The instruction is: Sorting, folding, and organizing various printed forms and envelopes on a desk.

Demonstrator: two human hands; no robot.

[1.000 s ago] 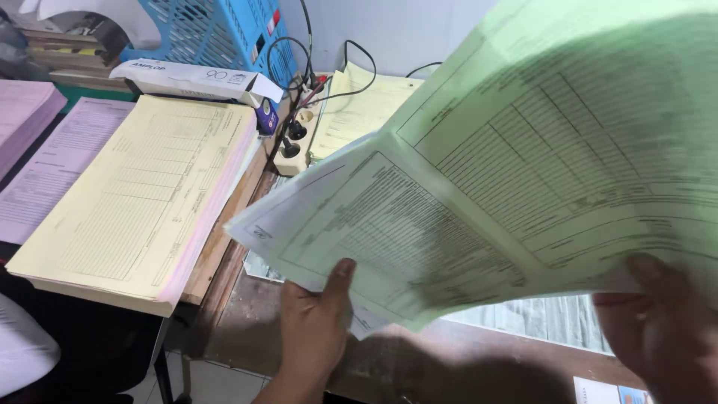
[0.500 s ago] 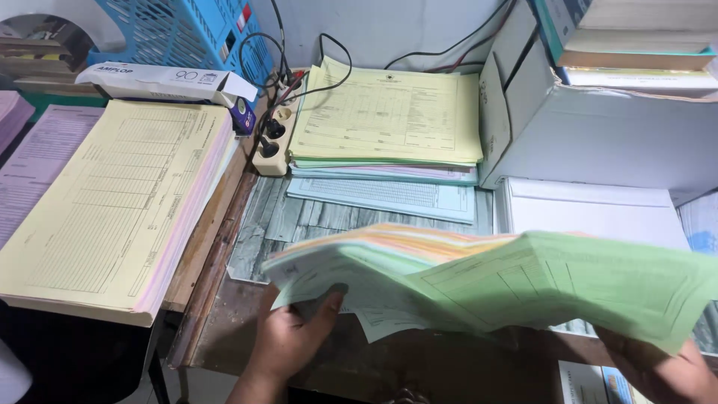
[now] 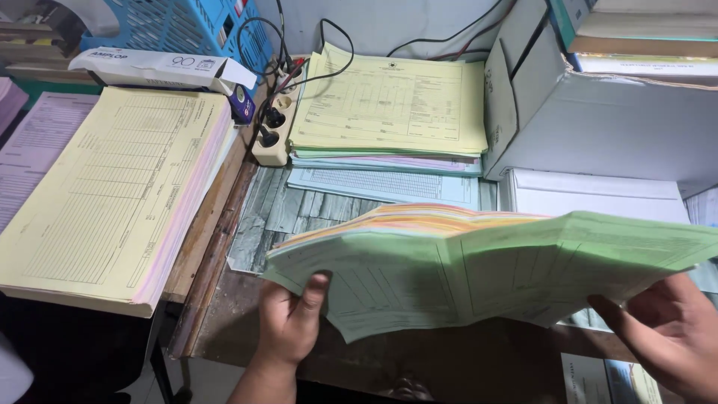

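1. At the far left, a thick stack of yellow forms [image 3: 112,194] lies flat on a side table, with purple sheets [image 3: 30,164] beside it and a long white carton [image 3: 161,69] across its top edge.
2. Lower centre, the left hand [image 3: 293,322] grips the near-left corner of a sheaf of green forms [image 3: 479,277]; the thumb lies on top and the fingers curl beneath (orange and yellow edges show in the layers).
3. The sheaf is held just above the desk [image 3: 247,322], sagging along a crease; this looks like the squaring-up of a gathered set, and the next move would call for an even grip on both ends so the sheets do not slide apart.
4. Behind it, a power strip [image 3: 273,127] with plugged cables sits beside a pile of yellow and blue forms [image 3: 389,105].
5. At the right, the right hand [image 3: 666,337] supports the sheaf's other end from below, fingers spread loosely.
6. The desk is worn wood with a tile-patterned mat [image 3: 299,213]; white boxes [image 3: 598,120] crowd the right side.
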